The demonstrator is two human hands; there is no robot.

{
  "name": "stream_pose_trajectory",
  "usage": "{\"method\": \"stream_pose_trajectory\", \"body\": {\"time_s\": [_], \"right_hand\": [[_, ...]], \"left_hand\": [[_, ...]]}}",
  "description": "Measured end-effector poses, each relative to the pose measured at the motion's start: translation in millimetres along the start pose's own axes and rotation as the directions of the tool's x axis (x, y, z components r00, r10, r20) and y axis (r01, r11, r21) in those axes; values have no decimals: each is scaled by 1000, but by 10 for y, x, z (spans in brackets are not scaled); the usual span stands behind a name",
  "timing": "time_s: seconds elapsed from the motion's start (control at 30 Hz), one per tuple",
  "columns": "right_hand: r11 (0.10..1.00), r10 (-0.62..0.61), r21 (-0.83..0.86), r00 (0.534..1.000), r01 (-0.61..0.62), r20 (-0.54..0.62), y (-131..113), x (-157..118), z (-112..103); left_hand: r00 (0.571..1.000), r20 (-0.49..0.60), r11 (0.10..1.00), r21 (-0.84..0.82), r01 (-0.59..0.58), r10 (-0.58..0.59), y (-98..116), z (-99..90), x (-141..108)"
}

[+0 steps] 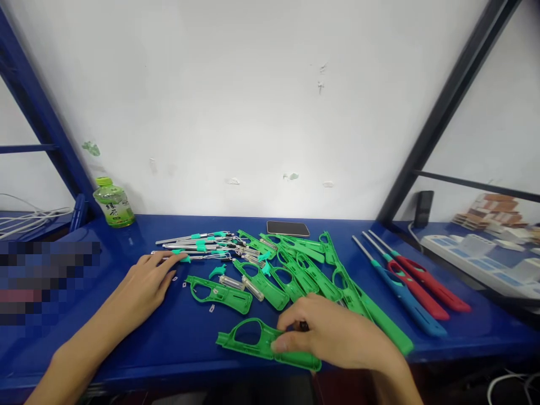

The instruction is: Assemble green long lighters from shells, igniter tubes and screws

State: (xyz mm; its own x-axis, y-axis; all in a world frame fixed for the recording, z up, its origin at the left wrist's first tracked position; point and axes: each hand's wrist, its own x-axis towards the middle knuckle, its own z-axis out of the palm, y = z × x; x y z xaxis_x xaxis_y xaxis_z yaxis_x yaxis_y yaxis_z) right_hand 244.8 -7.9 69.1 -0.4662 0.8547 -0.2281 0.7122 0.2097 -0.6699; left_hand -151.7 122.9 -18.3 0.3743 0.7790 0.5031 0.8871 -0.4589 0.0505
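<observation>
A green plastic half-shell with an oval finger loop (264,342) is being steadied near the front edge of the glossy blue tabletop (169,346) by the right hand (335,332). Its thumb and curled fingers are being kept close together over the shell, and a small dark piece (304,325) is being partly hidden between them; whether shell or piece is being gripped cannot be told. The left hand (143,279) is being laid farther back, thumb and fingers apart, and a teal plastic part on a silvery metal rod (182,255) is being touched by its fingertips. Just beyond, similar rods with teal collars (200,246) are being heaped together. Between the hands, clear plastic cylinders (231,282) are being surrounded by more green half-shells (312,275). To the right, one long blue-handled lighter (407,298) and two red-handled lighters (439,286) are being kept side by side.
</observation>
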Motion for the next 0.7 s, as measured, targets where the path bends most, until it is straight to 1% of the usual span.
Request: {"method": "stream_pose_trajectory", "body": {"time_s": [0.13, 0.3, 0.4, 0.47, 0.57, 0.7], "right_hand": [[1000, 1, -3, 1000, -1, 4, 5, 37, 17], [1000, 31, 0, 999, -31, -20, -23, 66, 38], [999, 39, 12, 999, -39, -27, -31, 66, 35], [999, 32, 10, 999, -31, -22, -28, 66, 34], [999, 32, -6, 999, -32, -30, -28, 67, 45], [993, 110, 33, 993, -109, -42, -42, 68, 72]], "left_hand": [[1000, 10, 999, 34, 0, 0, 25, -49, 18], [999, 27, 999, 32, -42, 41, 5, -156, 56], [998, 25, 998, 27, -64, 64, 37, -205, 59], [998, 11, 997, 27, -68, 67, 73, -224, 54], [998, -42, 999, 31, -45, 46, 128, -249, 54], [995, -99, 1000, -10, -28, 27, 232, -365, 78]]}}
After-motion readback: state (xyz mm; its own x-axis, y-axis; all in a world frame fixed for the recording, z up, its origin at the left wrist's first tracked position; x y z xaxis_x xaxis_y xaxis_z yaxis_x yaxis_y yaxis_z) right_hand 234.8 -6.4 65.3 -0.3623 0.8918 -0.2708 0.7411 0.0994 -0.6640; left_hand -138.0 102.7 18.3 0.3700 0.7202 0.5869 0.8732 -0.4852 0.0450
